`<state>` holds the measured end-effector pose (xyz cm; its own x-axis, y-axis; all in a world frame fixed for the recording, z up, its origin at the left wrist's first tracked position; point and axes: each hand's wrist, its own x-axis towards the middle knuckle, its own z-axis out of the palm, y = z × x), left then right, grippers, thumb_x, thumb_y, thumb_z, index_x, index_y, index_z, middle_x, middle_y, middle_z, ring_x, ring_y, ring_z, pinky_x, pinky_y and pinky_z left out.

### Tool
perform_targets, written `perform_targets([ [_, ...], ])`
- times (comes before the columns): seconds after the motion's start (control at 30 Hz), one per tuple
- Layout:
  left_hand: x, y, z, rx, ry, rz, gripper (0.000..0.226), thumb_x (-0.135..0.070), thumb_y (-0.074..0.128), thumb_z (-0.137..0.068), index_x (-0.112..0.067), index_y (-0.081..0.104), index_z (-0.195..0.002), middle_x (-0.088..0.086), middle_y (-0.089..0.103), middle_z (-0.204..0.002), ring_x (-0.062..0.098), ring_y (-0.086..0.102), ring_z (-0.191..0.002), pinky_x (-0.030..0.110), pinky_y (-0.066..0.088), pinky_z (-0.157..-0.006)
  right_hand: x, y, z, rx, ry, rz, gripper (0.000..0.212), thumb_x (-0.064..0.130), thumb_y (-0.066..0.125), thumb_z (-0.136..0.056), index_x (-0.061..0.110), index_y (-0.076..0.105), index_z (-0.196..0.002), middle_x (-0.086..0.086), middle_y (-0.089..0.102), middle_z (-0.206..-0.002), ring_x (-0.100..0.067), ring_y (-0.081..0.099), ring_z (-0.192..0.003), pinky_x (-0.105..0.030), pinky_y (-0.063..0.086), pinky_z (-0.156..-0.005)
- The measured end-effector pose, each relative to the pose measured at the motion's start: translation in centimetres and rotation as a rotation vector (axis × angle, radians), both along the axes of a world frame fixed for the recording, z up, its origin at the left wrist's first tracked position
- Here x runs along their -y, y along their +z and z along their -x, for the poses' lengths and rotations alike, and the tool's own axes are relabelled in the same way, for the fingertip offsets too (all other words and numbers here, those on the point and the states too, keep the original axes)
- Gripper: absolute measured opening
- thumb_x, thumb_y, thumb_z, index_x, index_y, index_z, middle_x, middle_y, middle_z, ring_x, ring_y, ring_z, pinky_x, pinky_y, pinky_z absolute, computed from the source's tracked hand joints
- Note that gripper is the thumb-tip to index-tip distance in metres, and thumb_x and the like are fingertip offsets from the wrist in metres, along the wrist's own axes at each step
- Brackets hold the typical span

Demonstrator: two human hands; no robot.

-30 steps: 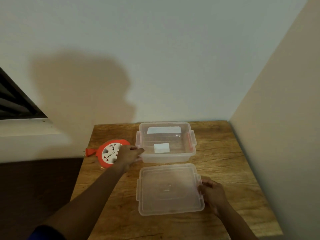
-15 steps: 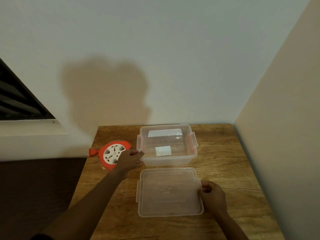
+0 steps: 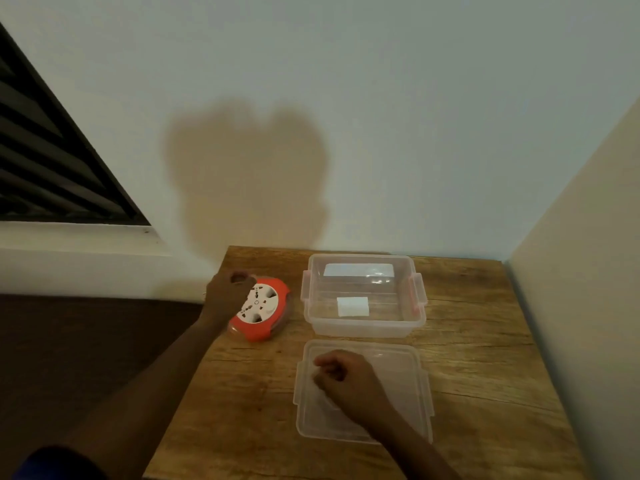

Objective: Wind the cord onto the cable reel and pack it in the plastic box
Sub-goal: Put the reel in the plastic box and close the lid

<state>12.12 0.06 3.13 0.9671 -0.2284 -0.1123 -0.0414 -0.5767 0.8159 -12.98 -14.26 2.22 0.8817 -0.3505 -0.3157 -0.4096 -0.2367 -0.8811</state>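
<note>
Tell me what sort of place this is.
Probably a room corner at home: a small wooden table pushed against plain walls, a louvred window at the left, a household plastic box.
</note>
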Motion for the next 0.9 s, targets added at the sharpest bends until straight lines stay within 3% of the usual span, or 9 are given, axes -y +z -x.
perform_targets([
  [0.13,-2.2,-0.1,-3.6,0.079,-0.11,-0.191,0.027,-0.026,0.069,-0.096,-0.006,0.069,-0.112,0.016,0.073,-0.113,0.034,0.068,-0.104,0.038,0.049,-0.088,-5.2,-0.9,-6.6,-0.137,0.042,-0.27,0.062,0.042,0.07,-0.079,0.027,0.047,-0.134,0.014,0.051,-0.122,-0.01,0.058,-0.107,-0.026,0.052,-0.082],
  [0.2,-3.0,-0.7,-5.3,0.054,-0.25,-0.298,0.038,-0.033,0.069,-0.096,-0.008,0.064,-0.124,0.016,0.072,-0.121,0.037,0.068,-0.11,0.041,0.051,-0.092,-6.7,-2.1,-9.9,-0.053,0.008,-0.29,0.06,0.038,0.07,-0.081,0.03,0.044,-0.135,0.019,0.049,-0.123,-0.009,0.053,-0.112,-0.018,0.046,-0.081],
  [0.27,-3.3,-1.6,-6.5,-0.047,-0.39,-0.385,0.047,-0.041,0.068,-0.096,-0.007,0.064,-0.129,0.016,0.072,-0.124,0.036,0.069,-0.112,0.045,0.055,-0.098,-7.2,-3.4,-12.3,0.022,-0.074,-0.288,0.051,0.031,0.072,-0.083,0.032,0.051,-0.13,0.015,0.06,-0.122,-0.007,0.057,-0.113,-0.013,0.046,-0.079],
  [0.37,-4.3,-3.4,-7.8,-0.104,-0.544,-0.545,0.054,-0.056,0.062,-0.095,-0.012,0.066,-0.126,0.013,0.073,-0.124,0.032,0.07,-0.113,0.049,0.056,-0.1,-7.5,-4.9,-15.5,-0.042,-0.34,-0.279,0.046,0.03,0.078,-0.077,0.028,0.057,-0.118,0.006,0.066,-0.112,-0.011,0.063,-0.101,-0.024,0.056,-0.078],
  [0.47,-4.9,-5.1,-8.7,-0.087,-0.538,-0.618,0.065,-0.064,0.055,-0.095,-0.012,0.059,-0.133,0.012,0.07,-0.129,0.03,0.07,-0.114,0.047,0.057,-0.099,-7.1,-6.0,-17.8,-0.172,-0.484,-0.289,0.047,0.032,0.08,-0.075,0.019,0.055,-0.112,-0.003,0.065,-0.113,-0.016,0.064,-0.095,-0.037,0.059,-0.08],
  [0.6,-5.6,-6.1,-9.9,-0.273,-0.504,-0.468,0.057,-0.058,0.06,-0.096,-0.011,0.068,-0.126,0.011,0.077,-0.118,0.025,0.076,-0.102,0.037,0.062,-0.088,-7.3,-6.1,-18.8,-0.264,-0.473,-0.243,0.056,0.03,0.079,-0.075,0.01,0.054,-0.121,-0.009,0.062,-0.118,-0.022,0.063,-0.1,-0.04,0.058,-0.083],
  [0.73,-7.4,-4.6,-10.7,-0.369,-0.324,-0.139,0.033,-0.049,0.074,-0.089,-0.018,0.073,-0.102,-0.005,0.082,-0.079,0.011,0.078,-0.075,0.03,0.064,-0.067,-7.8,-3.3,-19.1,-0.058,-0.43,-0.181,0.055,0.025,0.08,-0.075,0.018,0.053,-0.122,0.0,0.064,-0.113,-0.015,0.064,-0.1,-0.033,0.06,-0.075],
  [0.83,-7.3,-2.6,-10.4,-0.379,-0.261,0.099,0.03,-0.042,0.07,-0.094,-0.016,0.071,-0.11,0.002,0.081,-0.097,0.024,0.077,-0.093,0.045,0.065,-0.082,-7.7,0.6,-19.3,0.136,-0.343,0.043,0.041,0.023,0.076,-0.079,0.029,0.053,-0.112,0.019,0.06,-0.093,0.0,0.063,-0.084,-0.01,0.053,-0.056],
  [0.9,-5.9,-0.7,-9.7,-0.388,-0.227,0.232,0.034,-0.035,0.071,-0.095,-0.013,0.067,-0.12,0.006,0.078,-0.109,0.027,0.075,-0.1,0.051,0.063,-0.088,-6.5,3.3,-19.1,0.207,-0.341,0.127,0.046,0.024,0.076,-0.079,0.03,0.049,-0.116,0.024,0.053,-0.09,0.007,0.055,-0.079,-0.003,0.044,-0.049],
])
